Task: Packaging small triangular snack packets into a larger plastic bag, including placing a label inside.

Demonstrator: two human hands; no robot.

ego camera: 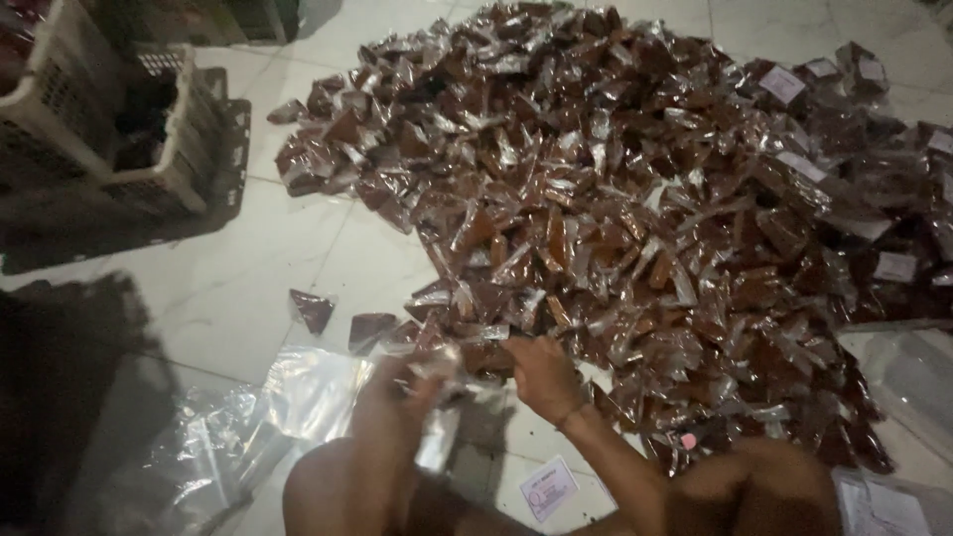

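A wide heap of small brown-filled sachets (615,208) covers the white floor (228,298). A pale crate (99,119) stands far left. At the heap's near edge, the right hand (541,377) rests on sachets, its grip unclear. The left hand (397,397), blurred, clutches a clear sachet (437,442) just beside it.

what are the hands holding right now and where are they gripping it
Both hands, left and right, hold a small clear packet between them by its ends; motion blur hides the exact finger grip.

Pale glossy tiled floor (248,288), dim light, perforated plastic crates (109,129) at left.
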